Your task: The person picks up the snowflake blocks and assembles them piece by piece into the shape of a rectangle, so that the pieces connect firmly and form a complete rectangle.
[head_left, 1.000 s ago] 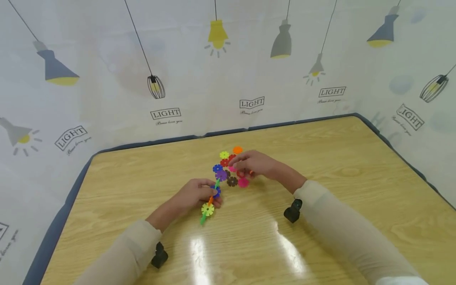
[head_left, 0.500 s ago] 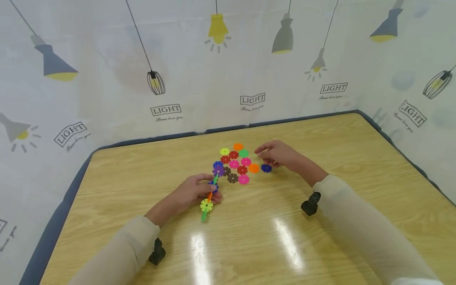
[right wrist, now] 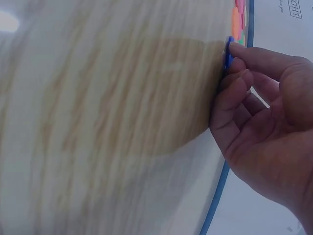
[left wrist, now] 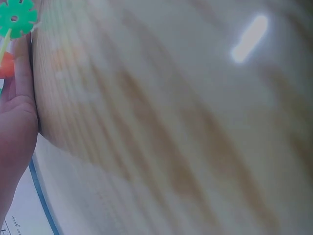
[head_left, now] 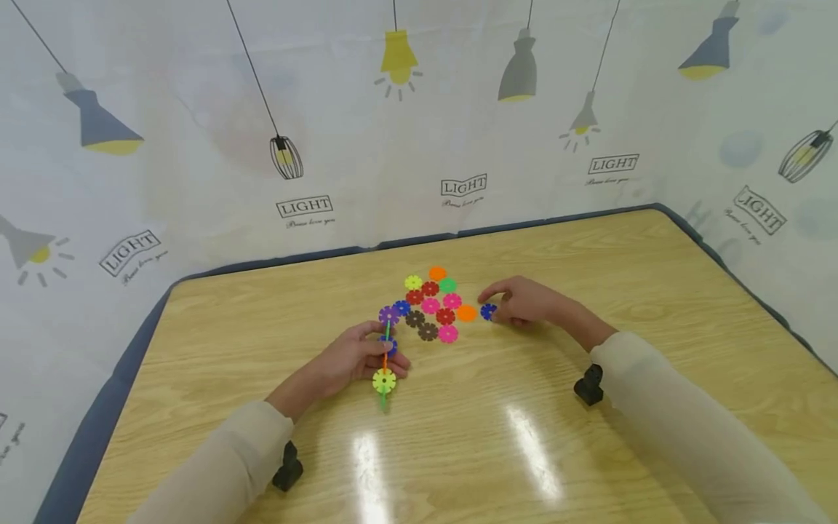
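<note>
Between its thumb and fingers my left hand (head_left: 356, 356) grips a chain of slotted plastic discs. A purple disc (head_left: 389, 315) forms its far end, a blue disc (head_left: 390, 345) sits at the fingers, and a yellow disc (head_left: 384, 380) is nearer me. Part of the chain, with a green disc (left wrist: 17, 18), shows in the left wrist view. My right hand (head_left: 527, 300) reaches down to a loose dark blue disc (head_left: 488, 312) on the table. Its index finger extends past the disc, and the thumb is right at the disc's near side. The other fingers are curled under.
Several loose slotted discs lie in a cluster at mid-table, among them an orange disc (head_left: 466, 313), a pink disc (head_left: 448, 333), a brown disc (head_left: 428, 332) and a green disc (head_left: 448, 285). A lamp-printed sheet (head_left: 366, 145) stands behind the wooden table (head_left: 445, 437).
My right hand has moved right from over the cluster to the dark blue disc, which now shows beside the cluster. My left hand keeps its grip while the chain turns more upright in view.
</note>
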Demonstrator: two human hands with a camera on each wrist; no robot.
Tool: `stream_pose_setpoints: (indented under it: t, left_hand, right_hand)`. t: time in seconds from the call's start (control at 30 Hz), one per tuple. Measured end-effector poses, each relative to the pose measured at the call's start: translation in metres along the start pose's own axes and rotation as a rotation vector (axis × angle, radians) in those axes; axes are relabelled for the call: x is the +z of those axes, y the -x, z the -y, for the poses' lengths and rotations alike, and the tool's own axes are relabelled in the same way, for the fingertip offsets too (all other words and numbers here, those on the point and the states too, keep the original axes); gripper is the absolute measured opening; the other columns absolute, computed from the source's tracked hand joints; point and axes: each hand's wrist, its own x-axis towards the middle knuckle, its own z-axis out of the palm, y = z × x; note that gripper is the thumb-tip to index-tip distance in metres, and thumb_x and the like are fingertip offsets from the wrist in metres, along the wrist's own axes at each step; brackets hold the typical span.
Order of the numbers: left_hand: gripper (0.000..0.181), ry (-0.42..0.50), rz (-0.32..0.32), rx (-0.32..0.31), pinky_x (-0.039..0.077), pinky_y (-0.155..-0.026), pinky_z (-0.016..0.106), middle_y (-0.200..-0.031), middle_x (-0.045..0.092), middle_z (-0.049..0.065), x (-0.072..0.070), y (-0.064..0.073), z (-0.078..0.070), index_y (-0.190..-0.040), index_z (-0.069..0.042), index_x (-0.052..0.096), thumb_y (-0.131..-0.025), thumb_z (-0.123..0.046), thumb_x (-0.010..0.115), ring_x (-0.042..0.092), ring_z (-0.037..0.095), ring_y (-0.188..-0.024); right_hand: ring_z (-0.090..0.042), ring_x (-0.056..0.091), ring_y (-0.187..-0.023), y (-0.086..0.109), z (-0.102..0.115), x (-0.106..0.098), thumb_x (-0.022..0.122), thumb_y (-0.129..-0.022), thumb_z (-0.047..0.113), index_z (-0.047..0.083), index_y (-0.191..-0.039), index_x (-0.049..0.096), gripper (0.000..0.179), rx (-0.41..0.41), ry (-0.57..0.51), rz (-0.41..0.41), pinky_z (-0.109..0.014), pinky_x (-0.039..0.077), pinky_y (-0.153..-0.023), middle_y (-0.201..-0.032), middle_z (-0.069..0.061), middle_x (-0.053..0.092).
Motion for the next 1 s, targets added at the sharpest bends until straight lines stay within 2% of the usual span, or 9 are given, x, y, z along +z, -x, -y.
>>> stream_pose_setpoints:
  t: [0.17,0.33,0.47,0.77,1.0]
  left_hand:
    - [0.035,0.03,-0.009,-0.013,0.054,-0.091,0.043,-0.105,0.072,0.017,0.0005,0.002,0.0011,-0.133,0.004,0.034,-0.103,-0.01,0.043,0.071,0.029,-0.096]
    - [0.031,0.036,-0.01,-0.012,0.053,-0.093,0.043,-0.107,0.071,0.018,-0.0003,0.0013,-0.0006,-0.13,0.004,0.036,-0.103,-0.011,0.043,0.07,0.031,-0.099]
    - [0.03,0.038,-0.014,-0.018,0.053,-0.093,0.042,-0.106,0.071,0.017,-0.0006,0.0004,-0.0027,-0.128,0.004,0.038,-0.102,-0.011,0.043,0.07,0.03,-0.098]
    - [0.025,0.048,0.002,-0.018,0.054,-0.092,0.042,-0.106,0.072,0.016,0.0,0.0001,-0.0052,-0.122,0.001,0.039,-0.102,-0.012,0.044,0.071,0.029,-0.098]
    - [0.034,0.057,-0.001,-0.042,0.055,-0.09,0.041,-0.108,0.071,0.018,-0.0024,0.0007,-0.0044,-0.126,0.0,0.036,-0.104,-0.024,0.046,0.07,0.03,-0.1]
  right_hand:
    - [-0.016,0.042,-0.048,-0.0011,-0.0009,0.0028,0.064,-0.091,0.012,0.002,-0.12,0.057,0.031,0.027,0.034,-0.006,-0.026,0.039,-0.05,-0.058,-0.002,0.05]
    - [-0.016,0.045,-0.054,-0.0046,-0.0024,0.0015,0.068,-0.09,0.02,-0.001,-0.118,0.053,0.038,0.087,0.068,-0.025,-0.026,0.043,-0.052,-0.065,-0.003,0.052]
    - [-0.014,0.044,-0.053,-0.006,-0.0026,-0.0012,0.069,-0.09,0.025,-0.002,-0.116,0.052,0.042,0.106,0.07,-0.036,-0.025,0.041,-0.051,-0.067,-0.003,0.053]
    - [-0.011,0.038,-0.047,-0.0046,-0.0043,-0.0022,0.067,-0.092,0.027,0.0,-0.107,0.051,0.035,0.098,0.049,-0.049,-0.023,0.034,-0.047,-0.061,-0.001,0.05]
    - [-0.012,0.039,-0.046,-0.0062,-0.0063,-0.0016,0.064,-0.094,0.028,0.003,-0.098,0.055,0.026,0.073,0.057,-0.034,-0.023,0.035,-0.046,-0.061,-0.001,0.051]
